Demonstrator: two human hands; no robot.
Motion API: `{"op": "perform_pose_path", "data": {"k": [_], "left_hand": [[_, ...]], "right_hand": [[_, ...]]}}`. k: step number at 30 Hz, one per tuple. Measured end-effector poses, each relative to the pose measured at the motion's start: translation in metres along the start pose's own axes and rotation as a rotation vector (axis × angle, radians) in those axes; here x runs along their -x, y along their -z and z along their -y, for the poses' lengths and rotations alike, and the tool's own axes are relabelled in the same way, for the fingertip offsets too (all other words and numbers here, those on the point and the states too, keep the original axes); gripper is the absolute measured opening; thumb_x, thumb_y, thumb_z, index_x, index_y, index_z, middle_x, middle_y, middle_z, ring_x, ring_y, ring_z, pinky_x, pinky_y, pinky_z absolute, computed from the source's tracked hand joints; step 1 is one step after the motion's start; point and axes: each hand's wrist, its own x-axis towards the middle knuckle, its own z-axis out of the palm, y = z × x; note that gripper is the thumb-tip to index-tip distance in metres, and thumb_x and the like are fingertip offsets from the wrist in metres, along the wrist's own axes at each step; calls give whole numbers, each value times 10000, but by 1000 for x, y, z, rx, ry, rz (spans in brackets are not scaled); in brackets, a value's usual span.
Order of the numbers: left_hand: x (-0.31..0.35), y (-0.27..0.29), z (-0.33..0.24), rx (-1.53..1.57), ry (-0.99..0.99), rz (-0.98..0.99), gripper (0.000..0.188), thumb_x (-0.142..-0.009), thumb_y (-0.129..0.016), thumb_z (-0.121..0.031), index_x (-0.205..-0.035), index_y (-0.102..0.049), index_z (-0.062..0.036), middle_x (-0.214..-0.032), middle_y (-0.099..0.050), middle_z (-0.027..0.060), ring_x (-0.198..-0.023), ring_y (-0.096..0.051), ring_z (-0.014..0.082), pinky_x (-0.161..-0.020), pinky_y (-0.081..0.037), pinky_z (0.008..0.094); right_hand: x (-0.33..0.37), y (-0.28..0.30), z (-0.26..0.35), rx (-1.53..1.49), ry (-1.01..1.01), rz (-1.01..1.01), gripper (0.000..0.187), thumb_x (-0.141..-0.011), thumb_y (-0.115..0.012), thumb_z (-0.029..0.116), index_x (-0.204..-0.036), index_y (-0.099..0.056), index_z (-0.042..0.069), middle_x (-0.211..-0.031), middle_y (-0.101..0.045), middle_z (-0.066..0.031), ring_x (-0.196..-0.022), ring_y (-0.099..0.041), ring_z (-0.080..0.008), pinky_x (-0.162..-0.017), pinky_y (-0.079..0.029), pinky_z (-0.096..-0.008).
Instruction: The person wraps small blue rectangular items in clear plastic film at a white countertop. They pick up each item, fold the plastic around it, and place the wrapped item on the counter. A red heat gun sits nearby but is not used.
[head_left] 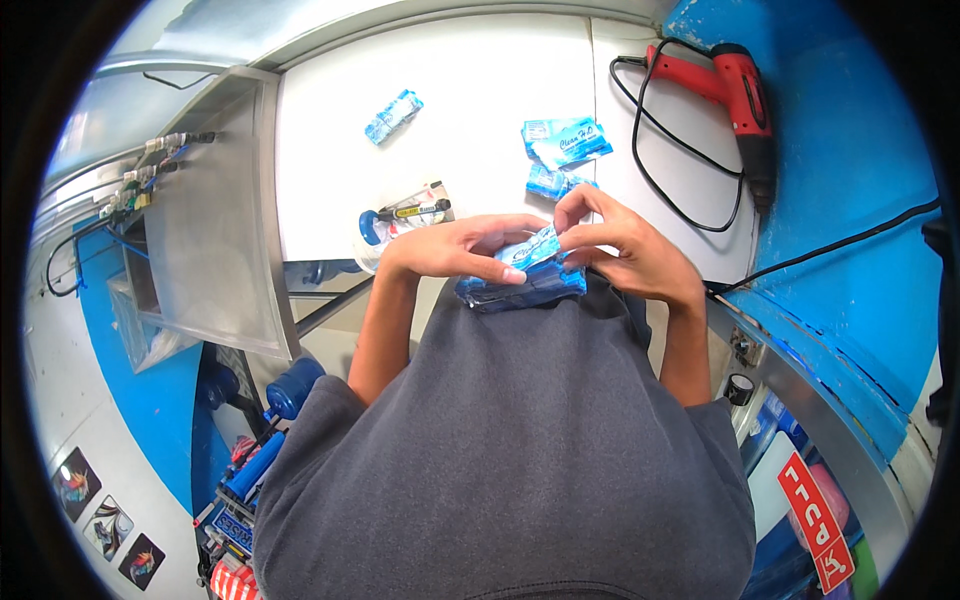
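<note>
Close to my body I hold a stack of blue-and-white printed plastic labels. My left hand is closed on the stack from the left, its thumb lying across the top. On the other side my right hand pinches the upper right end of the top label between thumb and fingers. Beyond my right hand, a small pile of similar labels lies on the white table, with a folded bundle of labels just below it. Another bundle of labels sits alone farther left.
A container holding markers stands beside my left wrist. At the right of the white table lies a red heat gun with its black cord looped. A metal panel stands at the left, and blue water jugs are below.
</note>
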Motion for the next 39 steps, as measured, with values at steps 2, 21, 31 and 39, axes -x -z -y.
{"op": "perform_pose_path", "data": {"k": [2, 21, 31, 39], "left_hand": [[-1, 1, 0, 28, -7, 32, 777, -856, -742, -124, -1522, -361, -3, -1505, -437, 213, -1378, -440, 297, -1142, -367, 400], [-4, 7, 13, 58, -83, 63, 732, -848, -725, -124, -1491, -403, 10, -1512, -433, 180, -1418, -381, 270, -1199, -258, 392], [-3, 6, 11, 83, -86, 70, 696, -849, -713, -80, -1474, -422, 18, -1489, -453, 161, -1404, -390, 253, -1188, -272, 375], [-4, 6, 5, 116, -87, 73, 718, -835, -720, -85, -1479, -421, 21, -1506, -442, 174, -1411, -386, 259, -1192, -266, 368]], "right_hand": [[-4, -1, -1, -29, 21, -13, 196, -737, -737, -78, -893, -697, 33, -1014, -562, -65, -1007, -579, -206, -856, -504, -351], [-6, -3, -5, -31, 59, -108, 115, -804, -725, -37, -892, -705, 34, -960, -607, -45, -913, -607, -176, -794, -502, -321], [-7, -5, -4, 11, 59, -117, 142, -801, -741, -18, -924, -711, 45, -963, -621, -52, -924, -614, -185, -800, -492, -326], [-5, -6, -3, 11, 73, -175, 170, -790, -749, -28, -937, -722, 53, -985, -606, -46, -964, -605, -180, -824, -494, -328]]}}
